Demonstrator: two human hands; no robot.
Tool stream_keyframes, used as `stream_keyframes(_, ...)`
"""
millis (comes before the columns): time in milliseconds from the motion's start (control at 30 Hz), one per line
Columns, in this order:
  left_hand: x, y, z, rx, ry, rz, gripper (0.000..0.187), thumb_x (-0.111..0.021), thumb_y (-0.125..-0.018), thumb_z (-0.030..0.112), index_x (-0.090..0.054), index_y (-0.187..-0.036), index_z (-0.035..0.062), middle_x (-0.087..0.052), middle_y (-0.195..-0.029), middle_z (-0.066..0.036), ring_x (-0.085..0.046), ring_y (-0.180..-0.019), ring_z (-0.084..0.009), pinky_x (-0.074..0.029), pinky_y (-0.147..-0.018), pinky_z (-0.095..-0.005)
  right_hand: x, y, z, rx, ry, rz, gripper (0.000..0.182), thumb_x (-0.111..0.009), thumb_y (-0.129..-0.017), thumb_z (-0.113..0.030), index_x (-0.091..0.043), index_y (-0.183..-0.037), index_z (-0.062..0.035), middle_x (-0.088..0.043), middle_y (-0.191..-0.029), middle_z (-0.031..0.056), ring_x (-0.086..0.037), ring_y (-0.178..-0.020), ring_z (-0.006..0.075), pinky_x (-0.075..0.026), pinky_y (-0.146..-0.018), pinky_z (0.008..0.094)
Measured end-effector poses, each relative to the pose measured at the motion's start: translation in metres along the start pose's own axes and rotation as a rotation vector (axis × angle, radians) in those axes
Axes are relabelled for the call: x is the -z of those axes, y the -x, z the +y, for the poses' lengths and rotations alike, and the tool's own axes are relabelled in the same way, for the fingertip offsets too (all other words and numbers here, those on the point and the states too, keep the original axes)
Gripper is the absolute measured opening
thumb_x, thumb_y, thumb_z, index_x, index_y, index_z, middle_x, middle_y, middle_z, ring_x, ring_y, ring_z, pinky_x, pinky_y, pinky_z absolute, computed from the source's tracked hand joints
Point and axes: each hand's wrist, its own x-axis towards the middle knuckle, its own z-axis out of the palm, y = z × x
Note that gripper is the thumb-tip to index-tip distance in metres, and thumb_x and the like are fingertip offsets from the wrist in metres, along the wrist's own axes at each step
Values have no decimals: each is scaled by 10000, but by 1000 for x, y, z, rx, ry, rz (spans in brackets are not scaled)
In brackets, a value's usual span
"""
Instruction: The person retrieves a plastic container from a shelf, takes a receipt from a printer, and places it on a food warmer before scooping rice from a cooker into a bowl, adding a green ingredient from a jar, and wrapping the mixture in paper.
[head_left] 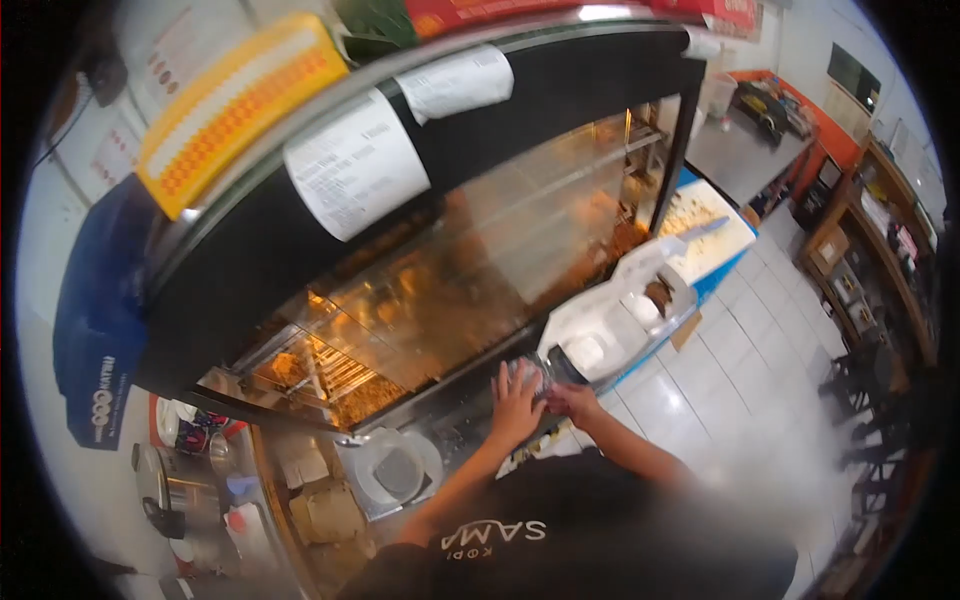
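Observation:
My left hand point(516, 396) rests with its fingers spread against a small, shiny, see-through thing point(541, 374) that looks like plastic. On the other side of it is my right hand point(572, 400), its fingers curled in; what they grip is too blurred to name. Just beyond both hands lies an open white takeaway box point(606, 333). Inside are white mounds that look like rice point(643, 309) and a brown piece of food point(659, 294). A dark edge shows at the box's near end, close to my fingers.
A glass-fronted heated display cabinet point(430, 290) with food inside runs along my left. Past the box, a knife point(703, 229) lies on a crumb-strewn white board point(735, 240). A white bowl point(425, 450) stands near my left forearm. Wooden shelves point(860, 230) stand to the right.

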Motion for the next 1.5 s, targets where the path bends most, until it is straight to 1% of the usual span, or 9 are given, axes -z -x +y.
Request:
stream_keyframes(400,-7,-13,18,-28,-8,26,672,-677,-817,267,-422,-1423,123,-221,-1541,-211,-133,-1420,-472,-172,-1126,-607,32,49,-13,-8,-73,176,250,-610,-889,-130,-619,-1082,27,-661,-1001,127,-661,-890,257,-563,-810,372)
stream_keyframes(567,5,-3,28,-42,34,107,593,-658,-818,234,-477,-1351,47,-315,-1486,-230,-232,-1387,-465,-201,-1122,-592,54,53,4,23,-102,220,260,-589,-906,-141,-629,-1089,39,-677,-1026,132,-671,-862,260,-560,-803,373)
stream_keyframes(733,-2,13,55,-312,180,212,424,-611,-817,142,-560,-1220,19,-469,-1357,-222,-389,-1275,-438,-288,-1072,-574,74,75,11,168,34,396,235,-641,-863,-130,-670,-1062,-9,-702,-928,98,-673,-737,197,-568,-724,331)
stream_keyframes(1000,-81,-20,152,-757,367,-220,180,-599,-775,53,-678,-937,51,-540,-1248,-165,-503,-1118,-388,-408,-980,-492,199,150,5,142,-402,598,358,-639,-852,-105,-610,-1178,38,-670,-1061,143,-686,-883,271,-568,-737,327)
stream_keyframes(1200,-200,-90,280,-669,490,-528,225,-617,-746,51,-678,-962,55,-569,-1219,-134,-550,-1089,-328,-439,-954,-423,352,227,-7,248,-577,790,280,-590,-898,-118,-600,-1152,-1,-685,-995,106,-683,-845,232,-564,-774,336)
stream_keyframes(1233,-246,-101,280,-701,439,-555,213,-622,-775,91,-678,-977,57,-584,-1198,-145,-551,-1102,-341,-452,-942,-417,376,244,-9,270,-601,820,269,-587,-899,-117,-601,-1142,-2,-685,-993,106,-682,-844,231,-564,-764,332)
stream_keyframes(1367,-400,-132,219,-252,51,-1146,397,-645,-776,198,-636,-1139,38,-605,-1175,-196,-594,-1060,-344,-480,-912,-404,456,315,-26,305,-651,976,236,-578,-894,-107,-610,-1101,0,-683,-993,115,-680,-836,232,-561,-743,336)
stream_keyframes(1433,-439,-146,186,-423,-306,-1373,411,-639,-771,215,-643,-1131,19,-635,-1131,-214,-619,-1011,-363,-497,-879,-428,493,344,-39,325,-666,1037,246,-567,-891,-103,-605,-1106,9,-680,-999,128,-675,-841,241,-564,-753,348)
stream_keyframes(1500,-410,-152,189,-755,-375,-1367,296,-571,-831,281,-716,-998,85,-668,-1118,-157,-644,-1022,-312,-508,-896,-442,530,359,-47,374,-700,1065,250,-556,-893,-99,-602,-1109,16,-678,-1002,133,-673,-850,247,-566,-761,356)
